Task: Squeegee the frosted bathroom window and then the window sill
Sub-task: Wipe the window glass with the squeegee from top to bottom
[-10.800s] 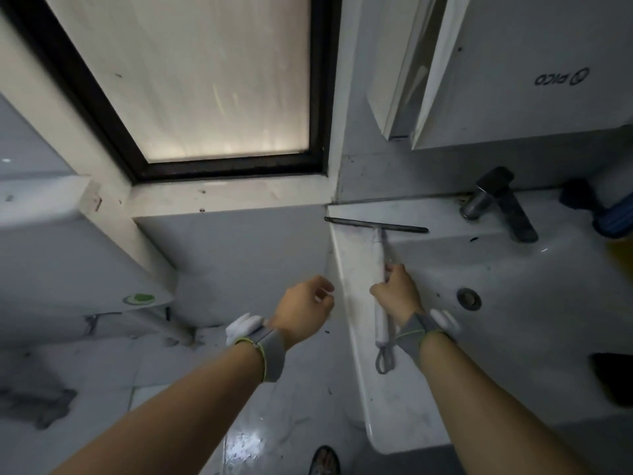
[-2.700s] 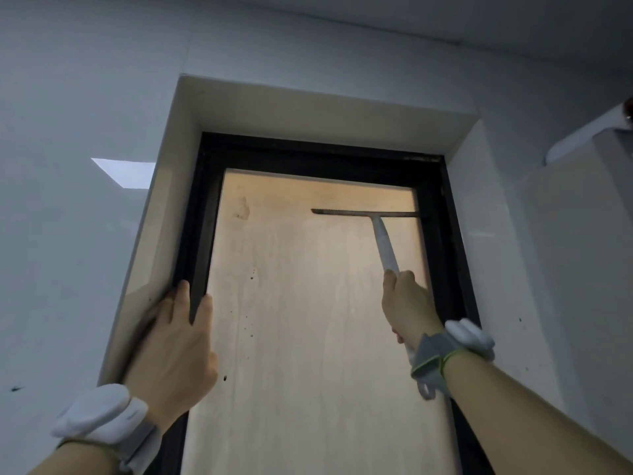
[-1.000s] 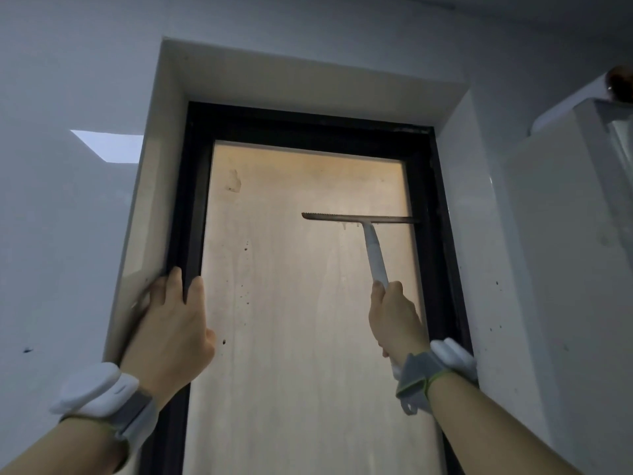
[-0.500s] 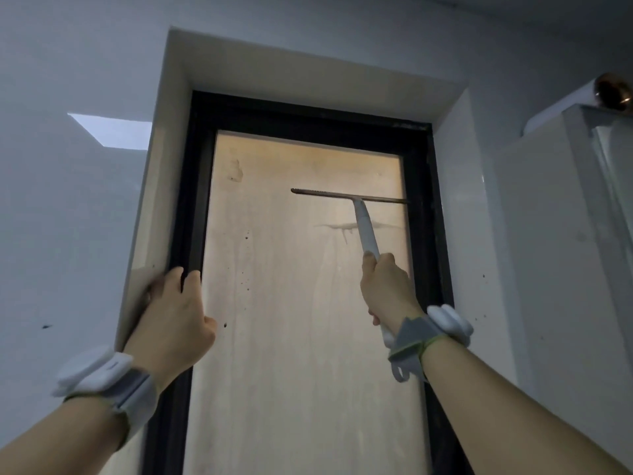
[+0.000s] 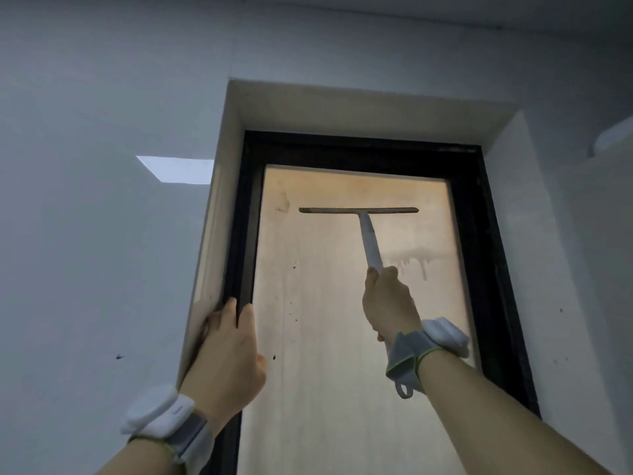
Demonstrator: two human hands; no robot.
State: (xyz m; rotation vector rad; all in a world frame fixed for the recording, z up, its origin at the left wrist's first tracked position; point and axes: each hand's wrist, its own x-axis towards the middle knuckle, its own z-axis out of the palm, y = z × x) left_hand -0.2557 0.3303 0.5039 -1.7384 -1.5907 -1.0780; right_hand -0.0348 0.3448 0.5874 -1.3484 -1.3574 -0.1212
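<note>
The frosted window (image 5: 329, 354) glows amber inside a black frame (image 5: 489, 269), seen from below. My right hand (image 5: 388, 303) grips the white handle of a squeegee (image 5: 370, 241); its dark blade lies level across the upper middle of the pane, below the top frame. A line of water drips marks the glass right of the handle. My left hand (image 5: 227, 354) clasps the left edge of the window recess, fingers curled over the black frame. The sill is out of view.
Grey walls flank the recess (image 5: 376, 111). A white cabinet side (image 5: 603, 269) juts in at the right. A bright patch of light (image 5: 178, 168) lies on the left wall.
The squeegee has shifted left from the right frame toward the middle of the pane and sits higher; a dripping water line remains where it stopped. My left hand kept its hold.
</note>
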